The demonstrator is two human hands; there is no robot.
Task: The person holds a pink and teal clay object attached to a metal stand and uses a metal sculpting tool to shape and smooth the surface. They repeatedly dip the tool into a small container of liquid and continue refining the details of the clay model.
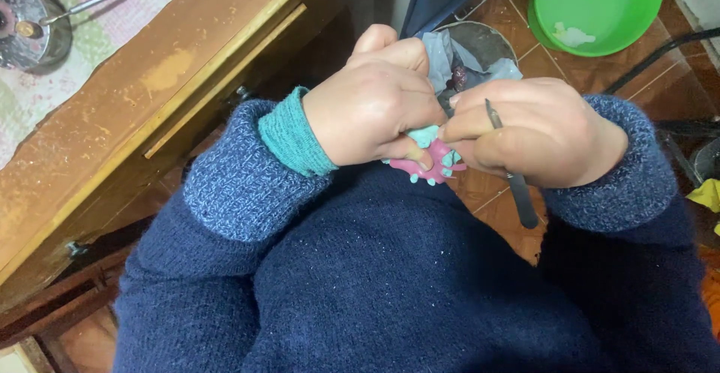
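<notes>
Fingers of the left hand [371, 103] are curled down and closed on a small pink and turquoise lump of modelling clay with little stubby points [433, 161], the thumb pressed on its top edge and the fingertips tucked beneath. The right hand [540, 129] meets it from the other side: its forefinger and thumb pinch the same clay piece, while the remaining fingers are folded around a thin grey metal sculpting tool [510, 170] that runs slantwise across the hand, its pointed end showing above the knuckles and its flat handle sticking out below the palm.

Both hands are held close in front of the chest, knuckles upward, wrists bent inward so the fingertips touch over the clay. The forearms come in from either side in dark blue knitted sleeves; a turquoise ribbed cuff [294, 139] shows at the left wrist.

The clay sits between the two hands, above the lap and well above the tiled floor. Just beyond the hands stands a round metal pail lined with a pale plastic bag [472, 50]. A bright green plastic basin [596, 5] rests on the floor farther right. To the left is a worn wooden table [135, 110] with a shallow drawer.
</notes>
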